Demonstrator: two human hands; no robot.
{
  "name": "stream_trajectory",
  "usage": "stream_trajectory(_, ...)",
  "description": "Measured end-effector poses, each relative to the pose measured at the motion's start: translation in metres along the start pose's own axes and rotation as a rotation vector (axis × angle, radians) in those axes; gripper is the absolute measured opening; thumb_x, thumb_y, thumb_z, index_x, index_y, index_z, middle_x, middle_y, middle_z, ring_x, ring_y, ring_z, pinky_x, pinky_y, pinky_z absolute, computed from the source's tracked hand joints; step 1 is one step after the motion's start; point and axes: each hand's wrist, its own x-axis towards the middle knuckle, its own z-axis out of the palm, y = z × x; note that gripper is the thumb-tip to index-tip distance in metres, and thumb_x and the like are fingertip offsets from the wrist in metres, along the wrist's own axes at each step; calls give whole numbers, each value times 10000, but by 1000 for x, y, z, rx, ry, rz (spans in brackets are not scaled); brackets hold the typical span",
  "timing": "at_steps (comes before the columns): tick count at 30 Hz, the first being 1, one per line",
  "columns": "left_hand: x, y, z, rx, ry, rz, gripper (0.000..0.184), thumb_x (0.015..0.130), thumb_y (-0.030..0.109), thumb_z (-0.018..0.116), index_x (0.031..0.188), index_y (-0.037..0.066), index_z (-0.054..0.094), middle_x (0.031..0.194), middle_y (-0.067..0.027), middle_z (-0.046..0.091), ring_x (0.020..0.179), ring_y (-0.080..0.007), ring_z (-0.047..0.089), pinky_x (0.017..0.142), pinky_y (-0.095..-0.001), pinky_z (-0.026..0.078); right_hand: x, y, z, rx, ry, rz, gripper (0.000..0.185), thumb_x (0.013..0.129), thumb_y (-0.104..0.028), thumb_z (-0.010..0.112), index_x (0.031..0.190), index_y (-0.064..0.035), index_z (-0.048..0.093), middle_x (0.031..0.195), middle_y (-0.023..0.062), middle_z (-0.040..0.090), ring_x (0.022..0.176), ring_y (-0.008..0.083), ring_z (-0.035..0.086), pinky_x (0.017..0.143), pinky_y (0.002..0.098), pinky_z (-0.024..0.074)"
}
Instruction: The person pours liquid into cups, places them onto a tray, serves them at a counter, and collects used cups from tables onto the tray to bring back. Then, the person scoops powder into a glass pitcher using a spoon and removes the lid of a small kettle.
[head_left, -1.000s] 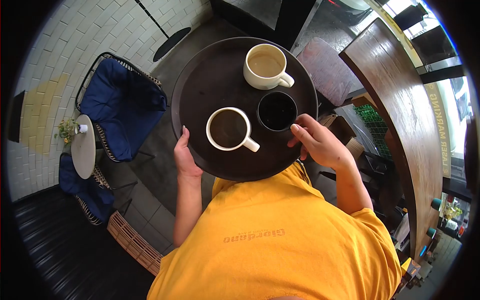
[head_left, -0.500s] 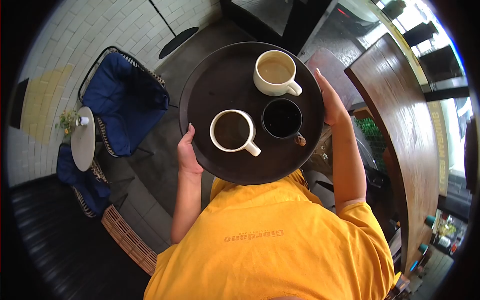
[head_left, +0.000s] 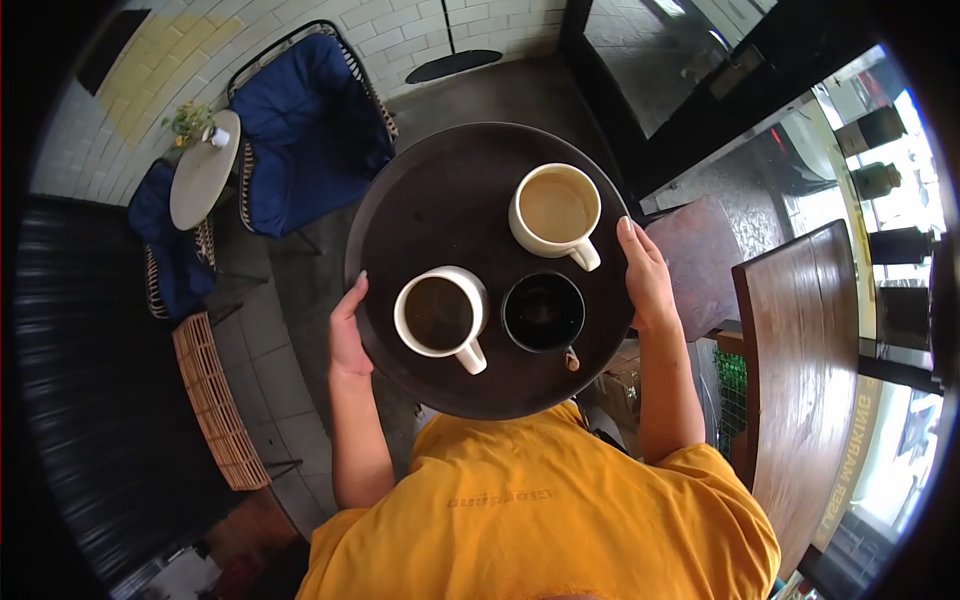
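Running down the right side is one wooden counter (head_left: 805, 390). To the left are two blue chairs (head_left: 310, 130), with one round table (head_left: 220, 150) beside them.

Next in size is the one round, dark tray (head_left: 430, 190), held in front of the person's body, above the floor. It looks stiff, with a low raised rim. Bare, it would probably be light; loaded, it should have some weight and be sensitive to tilt, and with the drinks grouped toward its near and right parts, the right side likely weighs more. Its surface may be slippery; that cannot be told. Opposite sides of the rim, with fingers beneath, seem the soundest hold.

Two hands have it. The left hand (head_left: 350, 335) grips the left edge, thumb up at the rim; the right hand (head_left: 650, 285) grips the right edge likewise. Each seems parted only by the tray's edge, though the fingers underneath are hidden.

Two mugs stand on the tray, rigid and probably breakable, best lifted by their handles: a cream mug (head_left: 545, 247) at the far right, holding a pale drink, and a white mug (head_left: 478, 305) at the near left, holding a brown one. One black cup (head_left: 543, 335) stands just beside the white mug, not touching; no handle shows, so its wall is the place to grasp. Smallest is one brown bit (head_left: 571, 359) by the cup's near side, too small to identify.
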Motion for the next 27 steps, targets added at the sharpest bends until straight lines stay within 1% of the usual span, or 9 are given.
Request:
stream_trajectory(5,-54,14,-20,-76,49,283,467,1005,289,490,1344,-31,500,1331,-158,583,1221,-283,566,1080,-408,410,-36,-24,51,15,-78,106,580,998,-448,535,1363,4,517,1253,96,602,1120,148,551,939,266,439)
stream_trajectory(12,-153,-4,-76,-137,248,550,475,1019,298,442,1376,-15,463,1379,-143,539,1276,-271,513,1089,-403,385,-84,2,115,-97,-145,1,611,990,-452,549,1373,21,499,1351,102,542,1275,176,443,1050,294,351)
stream_trajectory(15,-214,-15,-114,-69,226,707,484,962,172,464,1413,43,346,1388,-111,482,1302,-253,456,1089,-399,369,-120,28,147,-104,-233,-21,625,984,-434,567,1401,22,472,1384,123,532,1287,199,463,1062,300,355)
stream_trajectory(17,-257,-29,-121,-107,266,742,529,946,165,502,1435,60,331,1382,-114,483,1298,-256,455,1091,-407,364,-152,36,162,-142,-196,-1,623,975,-407,594,1406,23,466,1382,131,541,1266,192,492,1053,302,376)
stream_trajectory(18,-280,-37,-143,-132,290,763,556,936,158,520,1447,65,320,1386,-115,478,1297,-255,454,1092,-406,361,-167,57,178,-188,-234,-67,611,974,-392,599,1397,31,472,1364,134,551,1239,194,515,1020,298,414)
stream_trajectory(20,-326,-57,-171,-123,350,810,622,914,133,553,1473,62,289,1399,-110,467,1292,-252,459,1093,-397,359,-208,81,208,-143,-316,23,600,977,-381,597,1395,30,475,1360,141,551,1215,202,535,983,297,451)
stream_trajectory(23,-393,-73,-232,-121,435,897,628,922,115,500,1506,71,272,1447,-103,442,1343,-241,419,1117,-380,330,-248,148,263,-178,-469,22,582,985,-368,585,1385,42,480,1362,144,547,1189,208,553,958,311,475)
stream_trajectory(24,-421,-82,-201,-104,474,853,637,917,102,500,1510,70,268,1450,-104,441,1342,-237,422,1112,-373,337,-264,140,238,-172,-467,90,577,988,-364,580,1380,49,483,1358,142,549,1181,208,558,956,316,477)
stream_trajectory(27,-509,-123,-242,-200,614,997,642,908,92,515,1506,70,282,1440,-99,451,1328,-230,438,1099,-361,355,-324,212,274,-138,-763,161,581,998,-369,557,1382,58,468,1343,149,555,1165,214,569,932,323,494)
